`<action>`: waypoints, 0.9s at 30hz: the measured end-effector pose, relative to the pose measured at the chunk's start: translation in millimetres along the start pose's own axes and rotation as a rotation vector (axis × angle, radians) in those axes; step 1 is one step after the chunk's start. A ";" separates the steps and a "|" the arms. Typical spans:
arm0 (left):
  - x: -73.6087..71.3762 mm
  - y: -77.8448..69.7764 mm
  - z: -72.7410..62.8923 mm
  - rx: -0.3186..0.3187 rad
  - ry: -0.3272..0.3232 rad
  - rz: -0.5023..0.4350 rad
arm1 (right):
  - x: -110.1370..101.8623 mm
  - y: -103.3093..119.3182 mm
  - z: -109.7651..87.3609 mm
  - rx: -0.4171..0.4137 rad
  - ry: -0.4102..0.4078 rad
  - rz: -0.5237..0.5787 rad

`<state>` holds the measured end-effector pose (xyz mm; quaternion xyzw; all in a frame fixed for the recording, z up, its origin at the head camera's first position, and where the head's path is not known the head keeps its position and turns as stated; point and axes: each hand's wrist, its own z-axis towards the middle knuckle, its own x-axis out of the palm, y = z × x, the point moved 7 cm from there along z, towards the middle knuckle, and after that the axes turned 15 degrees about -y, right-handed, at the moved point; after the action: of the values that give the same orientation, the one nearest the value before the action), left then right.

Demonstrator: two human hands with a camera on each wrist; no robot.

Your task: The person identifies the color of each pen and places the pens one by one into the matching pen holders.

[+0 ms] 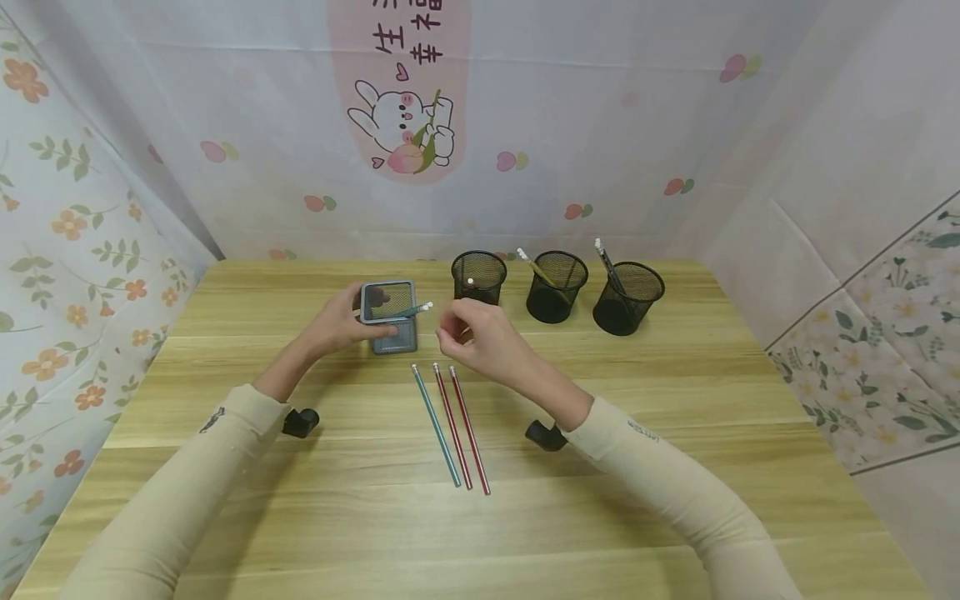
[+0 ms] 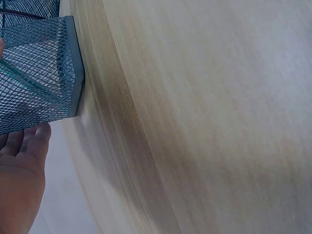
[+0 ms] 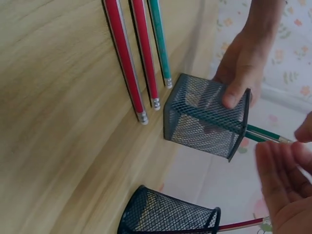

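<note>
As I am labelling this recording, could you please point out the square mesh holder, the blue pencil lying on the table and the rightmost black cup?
Square mesh holder (image 3: 202, 134): right wrist view, mesh side wall.
Blue pencil (image 1: 437, 426): head view, middle of shaft.
Rightmost black cup (image 1: 628, 309): head view, front wall.

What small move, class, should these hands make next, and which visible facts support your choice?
Probably the right hand should reach down and pick up the teal pencil: it lies loose on the table, the right hand appears to hold nothing, and the square mesh holder gripped by the left hand already contains similarly coloured green pencils.
</note>
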<state>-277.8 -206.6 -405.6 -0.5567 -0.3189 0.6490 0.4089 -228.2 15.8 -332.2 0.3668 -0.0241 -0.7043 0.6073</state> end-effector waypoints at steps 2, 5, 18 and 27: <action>0.3 -0.4 -0.1 0.002 0.002 0.006 | 1.4 -4.8 -2.8 0.052 0.029 -0.040; 0.5 -0.7 -0.1 0.004 0.004 0.015 | 3.3 -12.1 -6.9 0.138 0.083 -0.094; -0.2 0.1 -0.4 0.005 0.003 0.025 | 18.0 -39.7 -32.7 0.430 0.375 -0.247; 0.2 -0.2 -1.3 0.009 0.006 0.018 | 34.3 -48.9 -50.7 0.600 0.521 -0.248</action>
<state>-276.6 -206.4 -405.8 -0.5594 -0.3098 0.6525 0.4066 -241.2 19.5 -409.4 0.6936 -0.0294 -0.6174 0.3700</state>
